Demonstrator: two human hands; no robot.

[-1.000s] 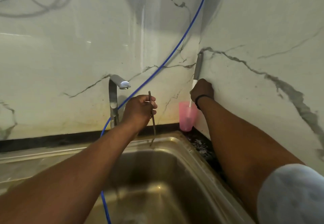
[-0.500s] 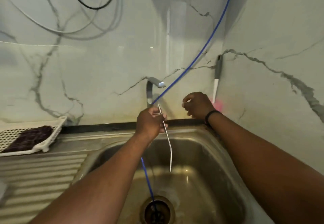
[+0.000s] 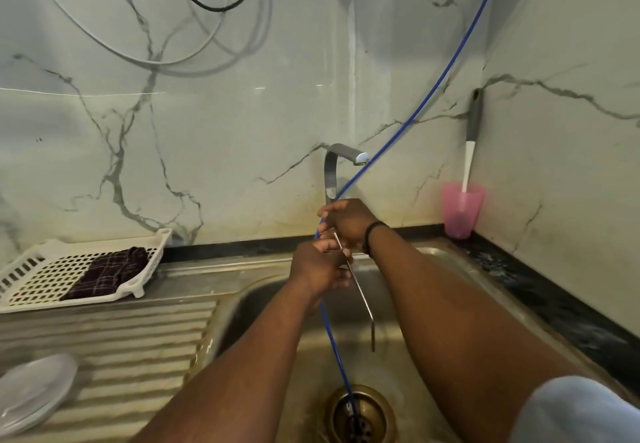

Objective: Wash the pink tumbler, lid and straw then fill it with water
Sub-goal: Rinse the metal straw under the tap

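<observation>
A thin metal straw (image 3: pixel 361 292) with a bent lower end hangs over the steel sink (image 3: pixel 440 269). My left hand (image 3: pixel 320 266) grips the straw near its top. My right hand (image 3: pixel 348 221) sits just above, fingers curled round the straw's upper tip, which is hidden inside them. A pink tumbler (image 3: pixel 462 208) stands upright in the back right corner of the counter, apart from both hands. A brush (image 3: pixel 469 162) with a white and grey handle stands in it. No lid is in view.
The faucet (image 3: pixel 346 157) rises behind my hands. A blue hose (image 3: pixel 337 349) runs from the wall past my hands into the drain (image 3: pixel 358 415). A white basket (image 3: pixel 45 290) with a dark cloth and stacked plates (image 3: pixel 31 390) sit on the left drainboard.
My right hand left the brush in the pink tumbler and came back left to the straw's top. My left hand lowered the straw over the sink. The view tilted down.
</observation>
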